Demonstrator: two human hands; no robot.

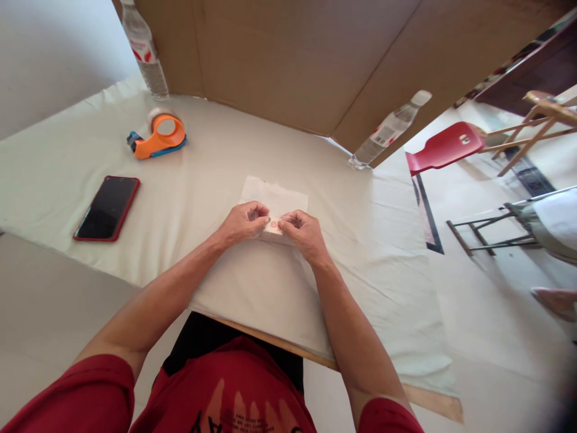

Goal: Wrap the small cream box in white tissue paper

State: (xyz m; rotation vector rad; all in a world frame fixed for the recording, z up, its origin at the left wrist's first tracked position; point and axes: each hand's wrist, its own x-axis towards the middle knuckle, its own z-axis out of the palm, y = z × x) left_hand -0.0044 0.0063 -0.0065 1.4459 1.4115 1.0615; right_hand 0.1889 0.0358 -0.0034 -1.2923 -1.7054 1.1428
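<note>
Between my hands is a small pale, flat piece with a reddish mark on it; its exact kind is too small to make out. My left hand pinches its left end, the thumb and fingers closed together. At the right end, my right hand grips it the same way with thumb and forefinger. A white sheet of paper lies flat on the table beneath, its far part showing beyond my fingers. My hands and the piece cover the nearer part of the sheet.
The table wears a pale cloth. To the left lie a phone and an orange tape dispenser. Water bottles stand at the back left and right, against a cardboard panel. Chairs, including a red one, are off to the right.
</note>
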